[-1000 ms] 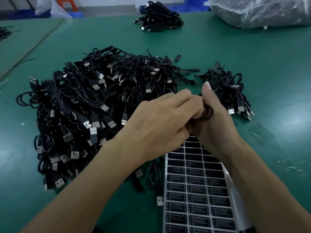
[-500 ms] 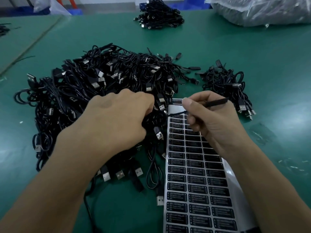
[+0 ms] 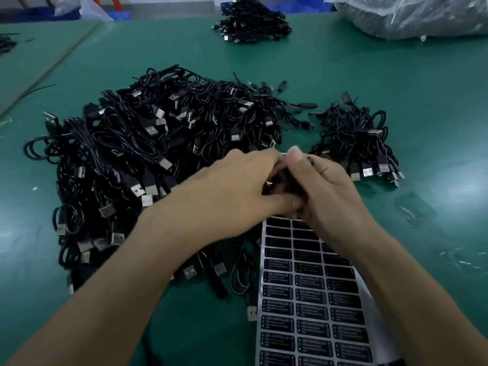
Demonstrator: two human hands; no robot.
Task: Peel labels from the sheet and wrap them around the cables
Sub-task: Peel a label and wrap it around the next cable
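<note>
Both hands meet over the far end of the sheet, which lies at the near edge of the tabletop, a little right of the middle. The left hand and the right hand have their fingers curled toward each other and pinch one dark cable between them. The hands are blurred, so I cannot tell if a label is already on it.

My judgement is that the step in hand is the wrapping. To do it well:
- hold the cable tight and straight between the two pinches
- put the label square across it, so that both ends meet evenly
- press the sticky sides together from the cable outward, so that no wrinkle is left
- keep the loose plugs of the big pile off the glue

Many labels remain on the sheet, in three columns.

The big pile covers the left middle of the tabletop and touches the sheet's left side. A small pile lies just beyond the right hand, and a far pile is at the far edge.

The only container I can see is a clear plastic bag at the far right corner. Something dark fills it, but I cannot tell what.
</note>
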